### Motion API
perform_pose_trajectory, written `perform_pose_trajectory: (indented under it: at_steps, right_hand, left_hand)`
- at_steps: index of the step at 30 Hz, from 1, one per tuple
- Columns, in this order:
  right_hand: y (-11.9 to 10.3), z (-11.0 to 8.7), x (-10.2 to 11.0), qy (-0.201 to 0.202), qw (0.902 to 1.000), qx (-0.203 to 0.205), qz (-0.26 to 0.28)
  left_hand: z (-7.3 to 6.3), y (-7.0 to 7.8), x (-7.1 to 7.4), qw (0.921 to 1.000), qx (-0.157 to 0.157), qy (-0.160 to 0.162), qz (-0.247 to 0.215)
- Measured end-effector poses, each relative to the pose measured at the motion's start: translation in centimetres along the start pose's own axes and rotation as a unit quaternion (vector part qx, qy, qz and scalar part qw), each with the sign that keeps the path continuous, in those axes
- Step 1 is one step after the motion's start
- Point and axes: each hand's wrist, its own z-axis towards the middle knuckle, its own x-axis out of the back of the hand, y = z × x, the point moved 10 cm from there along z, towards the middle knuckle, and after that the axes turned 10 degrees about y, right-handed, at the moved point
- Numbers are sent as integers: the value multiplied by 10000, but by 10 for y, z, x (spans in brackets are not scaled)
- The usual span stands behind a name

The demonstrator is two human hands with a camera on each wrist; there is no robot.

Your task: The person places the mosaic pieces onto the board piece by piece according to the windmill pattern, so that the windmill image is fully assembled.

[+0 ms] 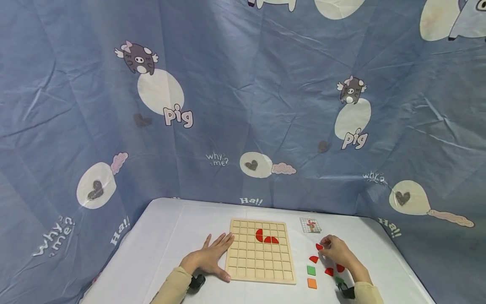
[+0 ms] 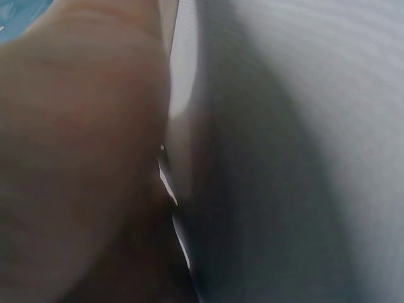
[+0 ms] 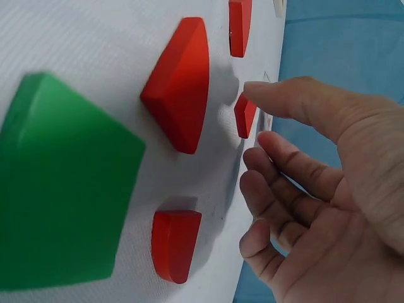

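Observation:
My left hand (image 1: 210, 255) rests with spread fingers on the white tabletop. Its fingertips reach the left edge of the square wooden grid board (image 1: 260, 274), and in the left wrist view it is a blurred close-up. Red pieces (image 1: 259, 235) lie in the board's upper cells. Farther right, my right hand (image 1: 337, 251) reaches over a red quarter-circle piece (image 1: 319, 246). In the right wrist view the thumb (image 3: 284, 101) overlaps that piece (image 3: 245, 117), the index fingertip close beside it, with a gap between thumb and index. The other fingers curve loosely.
More red quarter-circle pieces (image 1: 313, 259) lie right of the board. A green square (image 1: 311, 270) and an orange square (image 1: 312, 283) sit nearer me. Behind them is a card with a grid pattern (image 1: 310, 225). Blue printed cloth (image 1: 228, 126) hangs around the table.

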Motion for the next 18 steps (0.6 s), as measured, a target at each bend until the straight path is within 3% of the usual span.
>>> perform_pose_trajectory:
  at_steps: [18]
  right_hand:
    - [-8, -5, -2, 78, 9999, 50, 59]
  left_hand:
    - [-2, 4, 0, 9999, -109, -24, 60]
